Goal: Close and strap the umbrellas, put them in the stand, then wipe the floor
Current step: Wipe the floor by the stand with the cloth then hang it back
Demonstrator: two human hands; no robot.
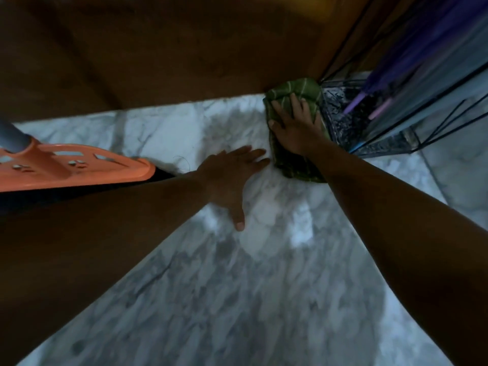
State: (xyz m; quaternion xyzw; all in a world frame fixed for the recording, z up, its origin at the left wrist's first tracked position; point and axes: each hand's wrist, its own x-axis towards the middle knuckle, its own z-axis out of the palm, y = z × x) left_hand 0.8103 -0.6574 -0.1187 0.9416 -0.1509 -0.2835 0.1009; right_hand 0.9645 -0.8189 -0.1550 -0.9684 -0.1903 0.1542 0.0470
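Note:
My right hand presses flat on a green striped cloth that lies on the white marble floor, up against the brown wall and the stand. My left hand rests palm down on the floor just left of the cloth, fingers spread, holding nothing. A black wire umbrella stand sits at the right with closed umbrellas in it, a purple one and a pale translucent one, their tips down on its dark base.
An orange plastic mop or broom head with a grey handle lies on the floor at the left. A brown wooden wall or door runs along the back. Open marble floor stretches toward me.

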